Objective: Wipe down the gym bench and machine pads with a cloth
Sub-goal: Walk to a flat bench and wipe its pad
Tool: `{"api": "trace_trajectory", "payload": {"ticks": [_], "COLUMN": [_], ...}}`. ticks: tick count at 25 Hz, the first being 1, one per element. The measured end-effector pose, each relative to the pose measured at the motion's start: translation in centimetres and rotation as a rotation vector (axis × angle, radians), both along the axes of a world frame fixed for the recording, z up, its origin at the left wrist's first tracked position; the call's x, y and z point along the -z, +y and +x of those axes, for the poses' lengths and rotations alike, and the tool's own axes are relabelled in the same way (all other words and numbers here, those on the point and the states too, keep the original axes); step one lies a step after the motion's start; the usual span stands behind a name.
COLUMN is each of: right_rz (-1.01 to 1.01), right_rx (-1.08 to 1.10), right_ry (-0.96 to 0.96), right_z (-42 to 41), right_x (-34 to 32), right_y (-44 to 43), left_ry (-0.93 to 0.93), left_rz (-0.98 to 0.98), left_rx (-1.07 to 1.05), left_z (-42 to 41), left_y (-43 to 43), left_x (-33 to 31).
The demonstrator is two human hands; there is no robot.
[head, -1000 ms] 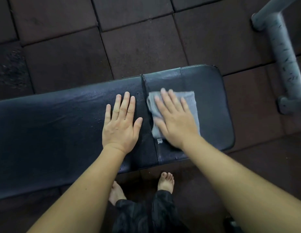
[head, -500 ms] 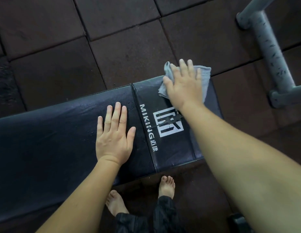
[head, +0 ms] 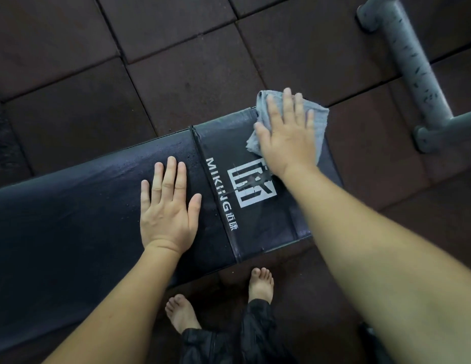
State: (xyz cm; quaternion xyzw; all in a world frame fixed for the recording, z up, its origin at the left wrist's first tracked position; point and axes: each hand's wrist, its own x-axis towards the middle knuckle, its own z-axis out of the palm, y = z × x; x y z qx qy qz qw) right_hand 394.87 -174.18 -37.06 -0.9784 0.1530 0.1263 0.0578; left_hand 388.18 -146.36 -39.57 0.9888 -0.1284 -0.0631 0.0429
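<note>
Dark reddish-brown rubber floor tiles point(head: 176, 74), gym setting. Black padded bench surface point(head: 71, 219) runs from the left edge to centre-right, sheen of moisture on the top. End section of the pad carries a white "MIKING" print point(head: 219, 189) and a white block logo point(head: 251, 186), set off by a seam point(head: 213, 190).

Left hand point(head: 167, 208) lies flat, palm down, fingers straight and close together, thumb out, on the pad just left of the seam; holds nothing.

Right hand point(head: 287, 135) is spread flat, pressing a grey cloth point(head: 319, 122) onto the far corner of the end section. Cloth is bunched under the palm, its edges stick out beyond the fingertips and past the far edge of the pad. Heel of the right hand sits just above the logo.

Grey metal tube frame point(head: 410, 61) on the floor at upper right, paint chipped, apart from the bench.

Two bare feet point(head: 260, 283) and dark trouser cuffs point(head: 229, 342) below the near edge.
</note>
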Motion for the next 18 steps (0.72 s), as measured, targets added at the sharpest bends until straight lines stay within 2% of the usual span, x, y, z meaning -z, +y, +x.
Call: {"api": "trace_trajectory", "payload": {"ticks": [3,5,9,14,16,18], "right_rz": [0.075,0.096,0.088,0.067,0.049,0.043], "right_rx": [-0.21,-0.309,-0.16,-0.052,-0.028,-0.02], "right_ry": [0.023,0.031,-0.006,-0.047,-0.022,-0.048], "right_z": [-0.9,0.7,0.9,-12.7,-12.4,-7.7], "right_x": [-0.4,-0.5,0.1,-0.1,0.1,0.2], "right_y": [3.8,1.7,-2.9,-3.3,-3.7,-4.0], "left_ry": [0.001,0.007,0.007,0.009,0.011,0.004], "left_rz": [-0.01,-0.018,-0.03,-0.019,-0.015,-0.018], "left_rx": [-0.001,-0.008,-0.006,-0.007,-0.01,-0.007], "left_z": [0.0,0.1,-0.1,-0.1,0.0,0.0], "left_y": [0.1,0.1,0.0,0.0,0.0,0.0], "left_x": [0.0,0.1,0.1,0.1,0.1,0.2]}}
